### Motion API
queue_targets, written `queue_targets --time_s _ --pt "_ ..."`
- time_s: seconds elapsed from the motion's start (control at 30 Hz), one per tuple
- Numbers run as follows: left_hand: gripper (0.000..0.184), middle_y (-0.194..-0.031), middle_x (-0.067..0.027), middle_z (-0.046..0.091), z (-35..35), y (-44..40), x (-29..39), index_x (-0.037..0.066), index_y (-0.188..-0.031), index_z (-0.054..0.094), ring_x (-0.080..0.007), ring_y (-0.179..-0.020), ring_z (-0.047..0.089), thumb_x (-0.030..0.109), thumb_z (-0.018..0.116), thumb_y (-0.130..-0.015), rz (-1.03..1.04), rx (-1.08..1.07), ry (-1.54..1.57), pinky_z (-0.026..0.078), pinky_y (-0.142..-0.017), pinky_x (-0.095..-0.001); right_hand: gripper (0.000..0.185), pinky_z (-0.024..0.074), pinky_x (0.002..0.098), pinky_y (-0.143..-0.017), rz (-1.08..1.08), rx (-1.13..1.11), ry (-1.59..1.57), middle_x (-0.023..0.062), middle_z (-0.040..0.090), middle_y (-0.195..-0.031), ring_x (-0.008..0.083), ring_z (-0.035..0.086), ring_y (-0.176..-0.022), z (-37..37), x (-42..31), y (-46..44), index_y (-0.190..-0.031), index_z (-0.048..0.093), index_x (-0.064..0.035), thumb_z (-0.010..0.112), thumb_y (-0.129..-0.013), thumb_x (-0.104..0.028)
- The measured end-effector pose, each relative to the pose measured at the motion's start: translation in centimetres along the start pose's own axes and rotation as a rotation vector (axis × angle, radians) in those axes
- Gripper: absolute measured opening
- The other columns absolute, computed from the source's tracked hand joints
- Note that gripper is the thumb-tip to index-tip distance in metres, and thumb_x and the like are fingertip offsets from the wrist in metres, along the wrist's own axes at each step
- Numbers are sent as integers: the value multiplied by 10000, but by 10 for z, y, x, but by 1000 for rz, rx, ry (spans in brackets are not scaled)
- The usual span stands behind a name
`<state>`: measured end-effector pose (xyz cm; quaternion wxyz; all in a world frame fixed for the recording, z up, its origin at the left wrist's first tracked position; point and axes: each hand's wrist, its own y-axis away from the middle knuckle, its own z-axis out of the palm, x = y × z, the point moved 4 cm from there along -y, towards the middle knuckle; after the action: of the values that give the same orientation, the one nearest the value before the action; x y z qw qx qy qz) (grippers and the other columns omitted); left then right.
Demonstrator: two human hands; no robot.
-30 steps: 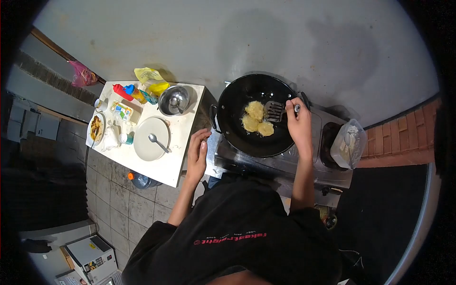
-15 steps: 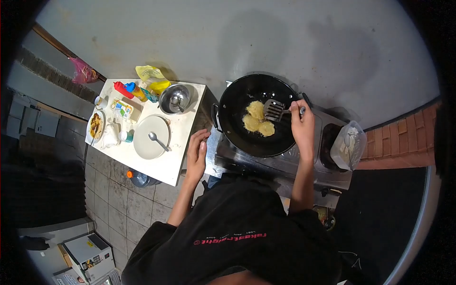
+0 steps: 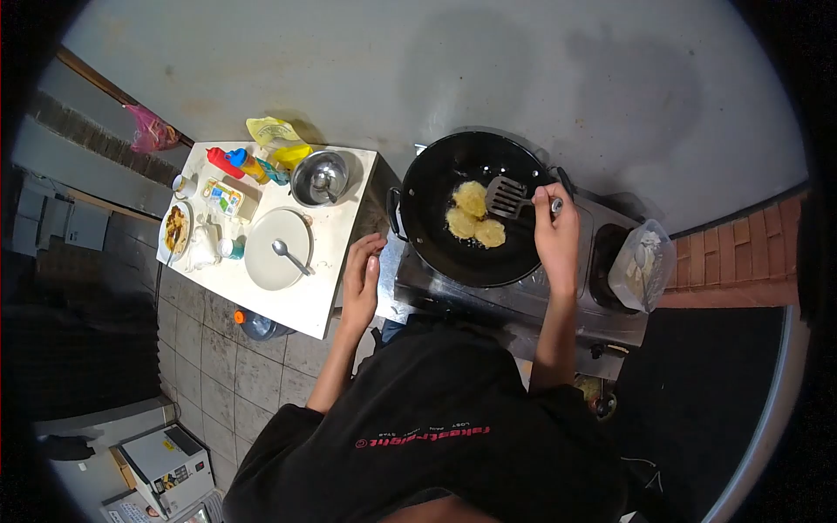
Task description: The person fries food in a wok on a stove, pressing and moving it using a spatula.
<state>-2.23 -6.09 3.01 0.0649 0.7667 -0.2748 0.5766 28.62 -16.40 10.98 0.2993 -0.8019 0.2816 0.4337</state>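
My right hand [image 3: 554, 222] grips the handle of a slotted metal spatula [image 3: 506, 198]. Its blade is inside a black wok [image 3: 436, 248] on the stove, just right of three pale yellow fritters [image 3: 471, 199] that lie touching in a cluster with oil around them. Left of the wok, my left hand [image 3: 359, 266] hovers near its handle and the table's right edge, fingers loosely extended and holding nothing.
On the white table [image 3: 296, 315] are a plate [image 3: 261, 261] with a spoon [image 3: 289, 256], a steel bowl [image 3: 316, 183], sauce bottles [image 3: 225, 164] and a dish of food [image 3: 177, 230]. A plastic container [image 3: 641, 261] stands on the stove's [image 3: 523, 301] right side.
The spatula blade has shifted slightly right and up, and no longer overlaps the fritters' edge as much. My left hand stays almost where it was.
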Motion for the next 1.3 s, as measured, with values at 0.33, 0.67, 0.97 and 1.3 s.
queue_targets --time_s 0.33,0.67,0.97,1.3 --pt "194 -1020 -102 605 4 -5 3 -8 -1062 625 -170 -950 606 160 529 -1042 2 120 -28 479 -823 -301 251 427 371 -627 -27 -33 57 154 544 -774 230 469 -650 4 1 2 -900 549 25 579 -1038 -182" --pt "540 -627 65 256 -7 6 -9 94 -659 239 -52 -628 220 70 663 -991 -214 360 80 201 -520 -262 237 442 375 -642 -81 18 105 165 561 -794 251 488 -663 2 6 2 -922 553 30 578 -1035 -176" --pt "498 -619 66 291 -6 5 -3 86 -653 294 -44 -619 246 81 657 -994 -216 311 89 220 -529 -255 252 440 384 -648 17 17 26 172 556 -793 282 493 -668 0 2 1 -917 554 29 582 -1035 -192" --pt "404 -629 58 414 -3 8 -12 67 -683 423 -27 -620 361 131 670 -996 -218 168 135 295 -542 -236 261 439 383 -645 -18 2 56 172 558 -787 272 497 -664 4 1 2 -915 551 31 580 -1037 -198"
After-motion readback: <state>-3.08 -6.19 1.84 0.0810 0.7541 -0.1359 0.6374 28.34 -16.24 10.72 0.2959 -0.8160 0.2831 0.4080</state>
